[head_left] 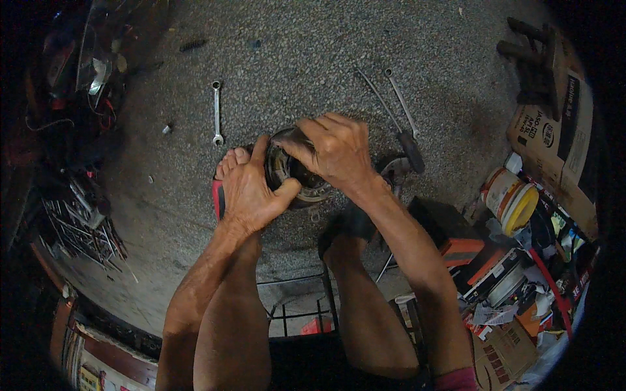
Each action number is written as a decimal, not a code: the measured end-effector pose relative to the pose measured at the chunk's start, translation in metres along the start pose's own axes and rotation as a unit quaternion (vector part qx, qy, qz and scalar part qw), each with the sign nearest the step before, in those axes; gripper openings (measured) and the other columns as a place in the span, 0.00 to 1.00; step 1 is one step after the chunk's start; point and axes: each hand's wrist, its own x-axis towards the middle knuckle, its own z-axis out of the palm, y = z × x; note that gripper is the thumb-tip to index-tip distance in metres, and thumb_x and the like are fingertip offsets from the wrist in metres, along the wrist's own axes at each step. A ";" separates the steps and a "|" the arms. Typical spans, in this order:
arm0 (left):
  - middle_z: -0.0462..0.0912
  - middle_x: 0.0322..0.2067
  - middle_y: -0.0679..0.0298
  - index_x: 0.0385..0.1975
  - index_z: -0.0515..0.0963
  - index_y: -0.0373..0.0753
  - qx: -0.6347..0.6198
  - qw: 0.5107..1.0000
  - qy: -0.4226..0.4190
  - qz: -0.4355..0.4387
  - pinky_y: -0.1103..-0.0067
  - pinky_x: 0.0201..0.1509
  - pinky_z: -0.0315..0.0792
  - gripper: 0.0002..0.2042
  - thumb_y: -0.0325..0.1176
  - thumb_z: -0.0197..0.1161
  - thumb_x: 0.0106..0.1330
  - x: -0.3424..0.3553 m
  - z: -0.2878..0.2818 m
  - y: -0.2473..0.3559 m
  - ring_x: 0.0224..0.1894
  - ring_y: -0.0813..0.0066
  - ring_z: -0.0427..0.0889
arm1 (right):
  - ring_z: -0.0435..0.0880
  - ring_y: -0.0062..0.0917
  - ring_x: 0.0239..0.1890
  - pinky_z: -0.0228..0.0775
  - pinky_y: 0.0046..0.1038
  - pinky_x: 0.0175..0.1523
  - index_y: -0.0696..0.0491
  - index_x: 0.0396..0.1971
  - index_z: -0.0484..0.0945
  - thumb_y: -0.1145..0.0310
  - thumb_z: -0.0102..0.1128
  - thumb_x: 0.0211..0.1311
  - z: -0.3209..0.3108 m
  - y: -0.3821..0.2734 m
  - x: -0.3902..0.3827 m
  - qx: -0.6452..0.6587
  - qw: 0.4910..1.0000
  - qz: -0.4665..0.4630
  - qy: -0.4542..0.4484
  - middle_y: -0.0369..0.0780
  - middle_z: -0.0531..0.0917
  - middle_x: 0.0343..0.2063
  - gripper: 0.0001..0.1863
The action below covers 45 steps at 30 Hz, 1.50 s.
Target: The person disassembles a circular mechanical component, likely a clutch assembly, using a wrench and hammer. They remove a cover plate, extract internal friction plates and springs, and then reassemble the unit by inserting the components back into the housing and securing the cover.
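Note:
Between my bare feet, on the pebbled floor, is a round dark metal part [278, 167] that looks like a brake drum. My left hand [244, 189] grips its left side, thumb over the near rim and fingers along the outer edge. My right hand [336, 148] is closed over the far right rim, its thumb pressing a dark curved piece [290, 139] at the upper edge. Whether that piece is separate I cannot tell. The right hand hides much of the inside.
Beyond my left foot lies a combination wrench [217, 112]. A dark-handled screwdriver [410, 152] and another wrench [403, 104] lie right of my right hand. Loose tools [85, 225] spread at left. Cartons [548, 140], a tub [505, 195] and scraps crowd the right; a wooden stool [541, 62] stands farther back.

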 end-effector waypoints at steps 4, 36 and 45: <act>0.75 0.42 0.37 0.61 0.67 0.31 0.002 1.000 0.009 0.021 0.54 0.59 0.61 0.42 0.49 0.65 0.43 0.000 0.003 -0.007 0.49 0.38 0.72 | 0.83 0.31 0.26 0.74 0.30 0.28 0.55 0.28 0.83 0.57 0.75 0.49 0.001 -0.002 -0.003 0.003 1.000 0.011 0.007 0.39 0.83 0.23 0.17; 0.80 0.33 0.42 0.59 0.69 0.30 -0.032 0.996 0.030 0.074 0.59 0.47 0.71 0.39 0.45 0.63 0.43 0.009 0.009 -0.030 0.39 0.45 0.79 | 0.82 0.33 0.26 0.72 0.33 0.29 0.57 0.26 0.82 0.54 0.70 0.55 0.016 0.009 0.008 0.025 0.997 0.069 -0.005 0.40 0.81 0.22 0.18; 0.80 0.33 0.41 0.59 0.70 0.30 -0.033 0.996 0.034 0.074 0.59 0.48 0.72 0.39 0.45 0.63 0.43 0.010 0.008 -0.029 0.38 0.44 0.79 | 0.81 0.39 0.24 0.71 0.38 0.29 0.57 0.22 0.79 0.48 0.64 0.59 0.023 0.018 0.011 0.032 0.994 0.094 -0.051 0.43 0.79 0.18 0.24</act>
